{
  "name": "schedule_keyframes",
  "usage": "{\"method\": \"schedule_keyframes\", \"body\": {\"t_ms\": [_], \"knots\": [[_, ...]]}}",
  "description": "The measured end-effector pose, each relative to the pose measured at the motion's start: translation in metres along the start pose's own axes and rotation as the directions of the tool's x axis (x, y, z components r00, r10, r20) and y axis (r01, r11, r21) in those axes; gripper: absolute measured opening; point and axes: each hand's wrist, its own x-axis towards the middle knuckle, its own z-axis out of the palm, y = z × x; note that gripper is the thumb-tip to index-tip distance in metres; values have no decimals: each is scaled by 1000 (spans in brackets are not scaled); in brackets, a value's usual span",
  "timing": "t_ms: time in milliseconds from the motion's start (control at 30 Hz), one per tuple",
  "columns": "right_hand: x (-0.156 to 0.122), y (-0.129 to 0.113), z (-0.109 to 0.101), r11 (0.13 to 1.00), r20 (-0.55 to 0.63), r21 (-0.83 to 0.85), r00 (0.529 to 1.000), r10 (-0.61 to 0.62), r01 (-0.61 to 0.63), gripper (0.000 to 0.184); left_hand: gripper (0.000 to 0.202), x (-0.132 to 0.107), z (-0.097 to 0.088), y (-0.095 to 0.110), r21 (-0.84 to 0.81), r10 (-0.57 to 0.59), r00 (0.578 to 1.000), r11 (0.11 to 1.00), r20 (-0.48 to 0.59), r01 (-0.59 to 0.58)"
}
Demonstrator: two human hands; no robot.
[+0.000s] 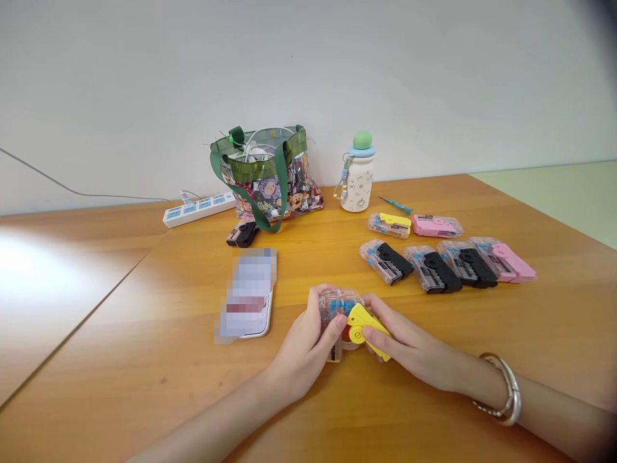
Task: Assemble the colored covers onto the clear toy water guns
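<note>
Between both hands, over the near middle of the table, is a folding toy gun (354,313) with a clear plastic body, blue parts inside and a yellow handle. My left hand (303,344) is closed around the clear body, its thumb beside the blue part. Fingers of my right hand (409,341) wrap the yellow handle, with the thumb pressed on it near the round pivot. The handle stands at an angle to the body, and a bit of red shows beneath it. My palms hide the underside.
Several similar folded toy guns (436,270) lie at the right, with a small blue screwdriver (396,205) behind them. A phone (250,292) lies left of my hands. Farther back are a bottle (358,183), a clear bag (270,183), a power strip (200,209) and a black-handled toy gun (242,234).
</note>
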Motion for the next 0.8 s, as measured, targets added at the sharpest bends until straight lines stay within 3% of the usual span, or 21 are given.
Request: {"method": "schedule_keyframes", "body": {"t_ms": [367,633,800], "knots": [[1,-3,-1,996,36,-80,998,50,-47,26,22,-1,2,1,-14,-16,998,1000,58,17],[2,1,1,1000,-12,6,1000,-12,12,21,27,-1,-1,3,25,-29,996,999,84,27],[3,0,1,995,-87,-1,992,-95,96,19,26,-1,-4,2,99,22,998,995,54,-28]]}}
